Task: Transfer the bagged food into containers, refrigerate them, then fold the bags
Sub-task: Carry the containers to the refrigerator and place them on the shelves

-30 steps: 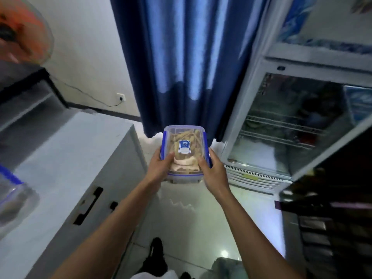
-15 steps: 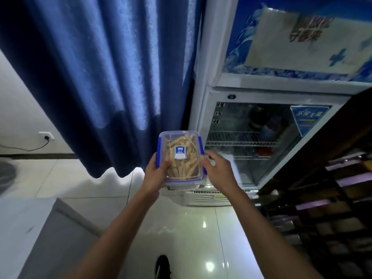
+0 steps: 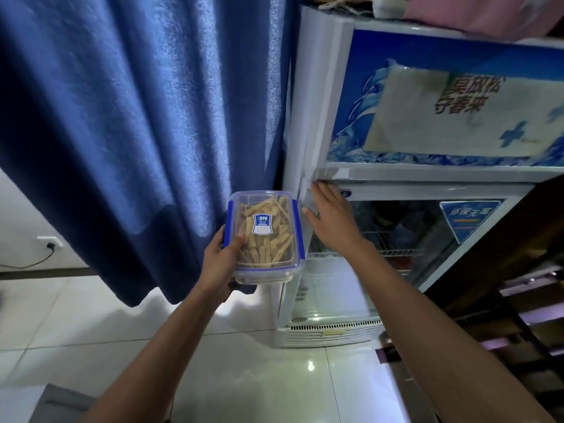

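Right hand [image 3: 328, 213], fingers straight, presses the fridge door [image 3: 393, 239] edge at frame centre; left hand [image 3: 221, 264] grips the lidded, filled container [image 3: 264, 236] beside it. Filling looks done; refrigerating and bag folding remain.

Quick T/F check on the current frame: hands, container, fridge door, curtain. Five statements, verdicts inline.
1. The left hand alone holds the container. True.
2. The container's lid is off. False: the clear lid with blue clips is on.
3. The right hand rests with straight fingers at the fridge door edge. True.
4. The fridge door is solid metal. False: it is glass, with wire shelves visible behind.
5. The curtain hangs right of the fridge. False: it hangs to its left.
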Demonstrator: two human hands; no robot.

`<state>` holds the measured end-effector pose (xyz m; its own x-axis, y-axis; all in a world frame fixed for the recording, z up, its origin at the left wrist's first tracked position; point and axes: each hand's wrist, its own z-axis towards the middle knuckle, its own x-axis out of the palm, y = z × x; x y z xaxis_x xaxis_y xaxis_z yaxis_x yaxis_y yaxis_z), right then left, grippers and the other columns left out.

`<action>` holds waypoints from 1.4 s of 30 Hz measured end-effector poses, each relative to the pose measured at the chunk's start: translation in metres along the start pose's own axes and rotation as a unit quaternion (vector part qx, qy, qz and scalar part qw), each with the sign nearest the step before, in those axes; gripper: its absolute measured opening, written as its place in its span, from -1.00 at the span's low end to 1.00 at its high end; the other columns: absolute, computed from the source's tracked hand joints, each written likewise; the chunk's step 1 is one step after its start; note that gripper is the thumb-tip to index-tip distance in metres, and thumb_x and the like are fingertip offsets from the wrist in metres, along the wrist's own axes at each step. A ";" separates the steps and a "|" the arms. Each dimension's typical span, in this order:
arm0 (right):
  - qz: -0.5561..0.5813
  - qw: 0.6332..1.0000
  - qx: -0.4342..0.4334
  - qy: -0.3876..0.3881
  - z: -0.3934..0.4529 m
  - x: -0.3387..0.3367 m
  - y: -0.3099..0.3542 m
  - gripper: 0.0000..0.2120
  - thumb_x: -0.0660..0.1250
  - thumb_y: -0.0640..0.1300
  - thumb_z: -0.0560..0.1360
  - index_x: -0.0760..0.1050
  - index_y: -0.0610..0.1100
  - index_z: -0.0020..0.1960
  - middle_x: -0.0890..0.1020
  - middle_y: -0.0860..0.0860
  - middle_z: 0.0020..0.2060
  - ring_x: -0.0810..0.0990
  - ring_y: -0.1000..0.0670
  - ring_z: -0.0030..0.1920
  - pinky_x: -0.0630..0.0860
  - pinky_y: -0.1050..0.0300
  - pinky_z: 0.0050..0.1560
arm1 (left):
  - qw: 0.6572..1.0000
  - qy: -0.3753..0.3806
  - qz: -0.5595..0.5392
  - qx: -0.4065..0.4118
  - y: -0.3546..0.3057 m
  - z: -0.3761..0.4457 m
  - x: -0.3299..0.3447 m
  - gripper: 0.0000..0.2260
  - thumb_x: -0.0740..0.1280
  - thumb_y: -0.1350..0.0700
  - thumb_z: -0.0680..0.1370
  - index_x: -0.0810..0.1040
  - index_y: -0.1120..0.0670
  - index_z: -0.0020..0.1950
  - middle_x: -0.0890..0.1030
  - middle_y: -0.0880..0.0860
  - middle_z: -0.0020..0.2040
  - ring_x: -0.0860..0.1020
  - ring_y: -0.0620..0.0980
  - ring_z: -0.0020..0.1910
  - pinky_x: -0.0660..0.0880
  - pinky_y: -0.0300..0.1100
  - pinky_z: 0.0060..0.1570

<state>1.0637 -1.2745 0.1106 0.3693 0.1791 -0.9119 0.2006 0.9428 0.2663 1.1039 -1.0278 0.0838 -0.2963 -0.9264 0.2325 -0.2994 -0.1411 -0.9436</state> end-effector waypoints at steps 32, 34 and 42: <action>0.020 0.983 0.000 -0.183 -0.177 -0.022 0.010 -0.61 0.17 -0.13 0.63 0.48 -0.27 0.38 0.50 -0.14 0.34 0.40 -0.12 0.39 0.36 -0.08 0.43 | 0.997 0.062 -0.001 -0.045 0.033 -0.065 0.022 -0.78 0.32 0.04 0.64 0.56 -0.03 0.28 0.70 0.18 0.07 0.68 0.21 -0.13 0.57 -0.02 -0.38; 0.021 0.980 0.006 -0.197 -0.205 -0.031 0.006 -0.65 0.24 -0.17 0.61 0.49 -0.27 0.35 0.51 -0.13 0.31 0.41 -0.10 0.35 0.37 -0.03 0.40 | 0.997 0.063 0.016 -0.047 0.041 -0.087 0.029 -0.80 0.32 0.03 0.64 0.56 -0.04 0.27 0.71 0.14 0.04 0.68 0.19 -0.15 0.57 -0.03 -0.39; -0.005 0.980 0.090 -0.179 -0.336 -0.083 -0.009 -0.57 0.21 -0.22 0.63 0.34 -0.31 0.47 0.39 -0.18 0.46 0.22 -0.11 0.51 0.17 -0.03 0.56 | 0.992 0.107 0.038 -0.046 0.085 -0.211 0.070 -0.80 0.31 0.07 0.65 0.58 -0.05 0.27 0.73 0.06 0.04 0.73 0.13 -0.05 0.66 0.18 -0.06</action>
<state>0.7261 -1.2028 0.0787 0.6547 0.0294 -0.7553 0.3502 0.8738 0.3375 0.8663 -1.0304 0.0699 -0.5041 -0.8364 0.2150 -0.3477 -0.0313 -0.9371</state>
